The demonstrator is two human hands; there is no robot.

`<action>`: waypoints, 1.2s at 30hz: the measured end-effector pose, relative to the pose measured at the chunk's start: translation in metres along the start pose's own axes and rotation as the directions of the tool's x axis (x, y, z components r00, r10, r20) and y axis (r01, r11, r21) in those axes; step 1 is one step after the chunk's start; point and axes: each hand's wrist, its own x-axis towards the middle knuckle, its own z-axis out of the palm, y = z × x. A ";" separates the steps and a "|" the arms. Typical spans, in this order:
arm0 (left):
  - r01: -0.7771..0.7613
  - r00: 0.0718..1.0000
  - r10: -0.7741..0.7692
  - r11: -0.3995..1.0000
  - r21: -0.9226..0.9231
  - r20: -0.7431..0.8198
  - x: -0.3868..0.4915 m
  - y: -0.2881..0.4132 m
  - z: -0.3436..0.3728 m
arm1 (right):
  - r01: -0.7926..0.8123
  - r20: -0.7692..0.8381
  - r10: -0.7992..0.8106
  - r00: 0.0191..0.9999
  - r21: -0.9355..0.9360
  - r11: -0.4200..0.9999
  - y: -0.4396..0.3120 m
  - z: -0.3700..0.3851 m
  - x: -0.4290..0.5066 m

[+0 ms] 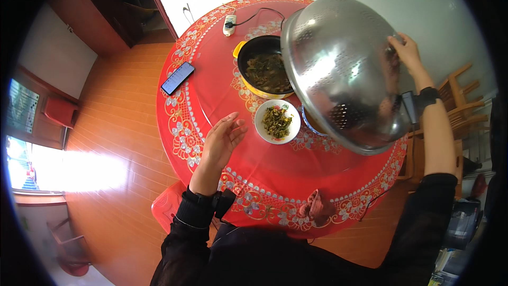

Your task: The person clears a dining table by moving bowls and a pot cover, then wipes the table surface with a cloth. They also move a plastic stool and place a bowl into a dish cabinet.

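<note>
My right hand (406, 49) grips the rim or base of a large perforated stainless steel colander (337, 63), tilted over the right side of the table. Beneath it shows part of a blue-rimmed bowl (311, 121). Left of the colander, a black-lined yellow electric pot (243, 61) holds cooked greens in dark liquid. A white bowl (293, 129) of chopped greens stands just in front of the pot. My left hand (226, 139) hovers at the left of this bowl, fingers apart and holding nothing.
The round table bears a red patterned tablecloth (262, 167). A smartphone (177, 78) lies at its left, a power strip (229, 25) with a plugged-in cord at the back, and a crumpled cloth (315, 206) near the front edge. A red plastic stool (168, 206) and wooden chairs (462, 95) stand beside it.
</note>
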 end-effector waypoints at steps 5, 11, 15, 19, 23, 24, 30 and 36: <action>0.002 1.000 -0.003 1.000 -0.013 -0.029 -0.032 0.017 -0.026 | 0.069 -0.038 -0.071 0.997 -0.040 0.997 -0.055 0.066 -0.039; -0.066 0.996 0.065 0.998 -0.003 -0.052 -0.057 0.037 -0.064 | 0.078 -0.019 -0.081 0.997 -0.129 0.989 -0.118 0.136 -0.084; -0.058 0.994 0.056 0.998 -0.012 -0.094 -0.068 0.039 -0.086 | 0.028 -0.045 -0.033 0.998 -0.098 0.995 -0.138 0.179 -0.106; -0.041 0.991 0.035 0.998 -0.045 -0.132 -0.078 0.037 -0.102 | 0.030 -0.074 -0.038 0.997 -0.110 0.993 -0.137 0.208 -0.121; -0.048 0.988 0.038 0.996 -0.069 -0.151 -0.082 0.033 -0.112 | 0.033 -0.096 -0.045 0.994 -0.127 0.991 -0.130 0.227 -0.130; -0.046 0.987 0.036 0.997 -0.061 -0.156 -0.081 0.032 -0.113 | 0.025 -0.098 -0.039 0.994 -0.138 0.990 -0.128 0.230 -0.130; -0.003 0.985 -0.006 0.998 -0.055 -0.172 -0.076 0.023 -0.115 | 0.000 -0.076 -0.012 0.997 -0.149 0.989 -0.110 0.241 -0.135; 0.023 0.984 -0.031 0.999 -0.050 -0.175 -0.066 0.012 -0.112 | -0.011 -0.071 0.004 0.997 -0.107 0.994 -0.100 0.247 -0.140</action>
